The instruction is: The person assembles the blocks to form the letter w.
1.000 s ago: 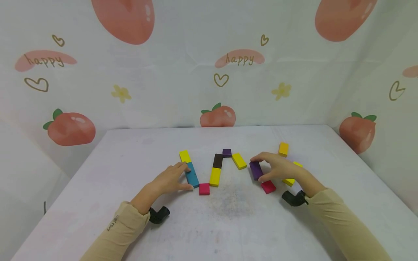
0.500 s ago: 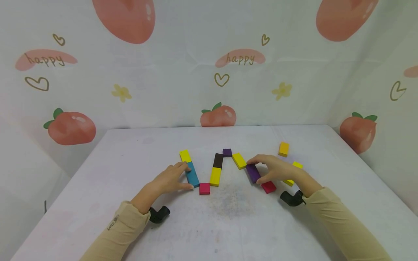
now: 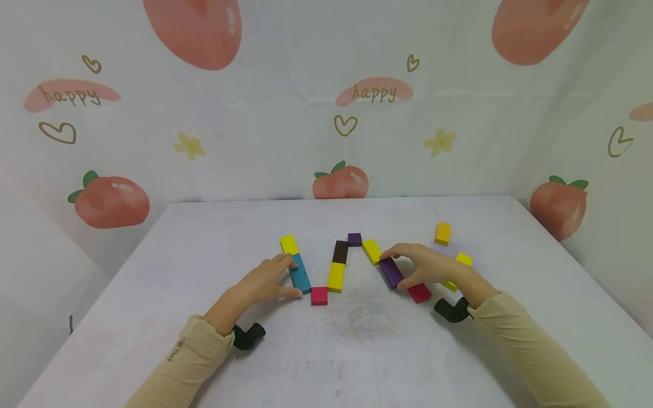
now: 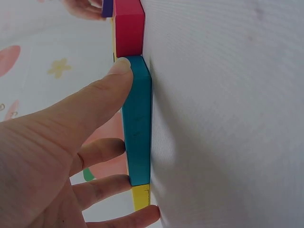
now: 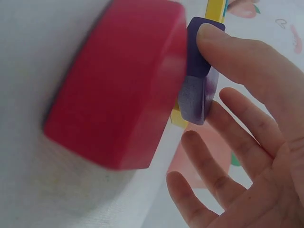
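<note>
In the head view, my right hand [image 3: 425, 266] pinches a dark purple block [image 3: 391, 273] between thumb and fingertips, low over the table. One end of that block is close to a yellow block [image 3: 372, 252], the other close to a red block [image 3: 419, 292]. My left hand [image 3: 265, 279] holds a long blue block [image 3: 300, 274], with the thumb at its near end and fingers along it. In the left wrist view, a red block [image 4: 129, 28] adjoins the blue block's thumb end and a yellow block [image 4: 141, 196] its other end.
A brown block [image 3: 340, 252], a yellow block [image 3: 335, 277] and a small purple block [image 3: 354, 239] continue the zigzag line between my hands. An orange-yellow block [image 3: 442, 233] and a partly hidden yellow block [image 3: 464, 259] lie at the right. A printed cloth backs the white table [image 3: 336, 357].
My right hand has moved left and slightly nearer with the purple block, bringing it up against or close to the yellow block. The left hand stays put on the blue block.
</note>
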A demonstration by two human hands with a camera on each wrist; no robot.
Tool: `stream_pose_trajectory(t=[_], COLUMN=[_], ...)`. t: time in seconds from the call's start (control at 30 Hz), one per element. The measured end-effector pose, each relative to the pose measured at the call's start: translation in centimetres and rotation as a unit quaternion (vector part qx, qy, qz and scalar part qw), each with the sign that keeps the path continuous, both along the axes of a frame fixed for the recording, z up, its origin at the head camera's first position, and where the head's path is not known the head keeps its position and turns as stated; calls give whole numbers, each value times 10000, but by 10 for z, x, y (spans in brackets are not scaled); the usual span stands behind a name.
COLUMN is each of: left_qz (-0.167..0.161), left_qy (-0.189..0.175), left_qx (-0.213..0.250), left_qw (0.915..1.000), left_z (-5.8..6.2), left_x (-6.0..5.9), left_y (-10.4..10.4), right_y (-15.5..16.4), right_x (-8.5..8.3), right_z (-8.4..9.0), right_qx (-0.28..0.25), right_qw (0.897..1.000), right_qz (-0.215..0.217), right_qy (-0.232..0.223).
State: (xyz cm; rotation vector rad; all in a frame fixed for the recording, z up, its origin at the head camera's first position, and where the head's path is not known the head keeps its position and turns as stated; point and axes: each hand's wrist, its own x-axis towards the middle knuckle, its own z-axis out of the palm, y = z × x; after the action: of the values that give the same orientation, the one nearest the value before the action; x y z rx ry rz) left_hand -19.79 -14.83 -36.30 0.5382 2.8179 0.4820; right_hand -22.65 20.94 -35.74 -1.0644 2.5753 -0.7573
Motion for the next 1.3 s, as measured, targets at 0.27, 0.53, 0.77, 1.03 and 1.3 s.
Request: stream_pose_trajectory(t=[0.27, 0.53, 0.77, 1.03, 1.3], left_qz=[-8, 9, -9, -63, -49], left_qy=[7, -11, -16, -27, -10], left_qx=[35, 59, 48, 145, 133], left_qw=[10000, 10000, 10000, 9999, 9999], left_z=[0, 0, 1, 1, 2], left_x=[1, 1, 3, 3, 3], left_y=[0, 0, 0, 0, -1], right_y=[-3, -4, -4, -6, -2], right_x=[1, 0, 0, 1, 0], right_z=[-1, 0, 0, 1, 0], right_qx=[124, 224, 242, 238, 207], right_qw=[9995, 9995, 9992, 9989, 9987], right_qz=[-184, -122, -133, -211, -358], right_qy=[-209, -203, -273, -343, -291])
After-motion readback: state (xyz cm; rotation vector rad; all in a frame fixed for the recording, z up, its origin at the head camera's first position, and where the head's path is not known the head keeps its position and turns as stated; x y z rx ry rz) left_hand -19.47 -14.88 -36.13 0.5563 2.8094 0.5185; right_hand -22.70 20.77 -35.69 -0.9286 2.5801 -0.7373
